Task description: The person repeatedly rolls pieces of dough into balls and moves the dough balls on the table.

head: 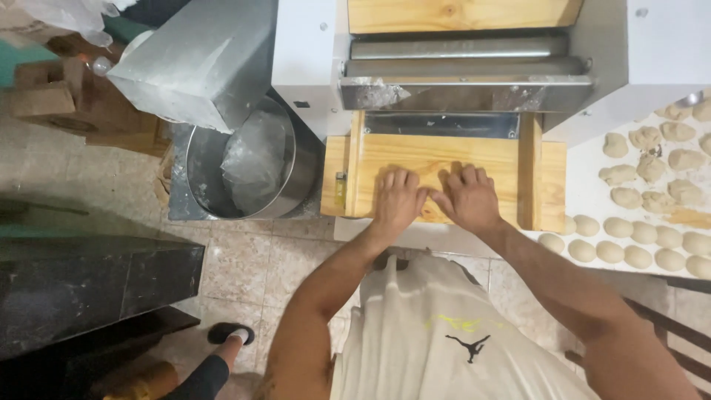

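Centre frame: left hand [397, 200] and right hand [468, 197] press flat, fingers extended, gripping nothing, on the wooden tray [444, 159]; advisable to keep fingertips clear of the rollers [459, 55] above.

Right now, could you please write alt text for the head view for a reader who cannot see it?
A person's left hand and right hand press flat, side by side, on the wooden tray of a white rolling machine. Dough balls lie on the table to the right; a metal pot stands to the left.
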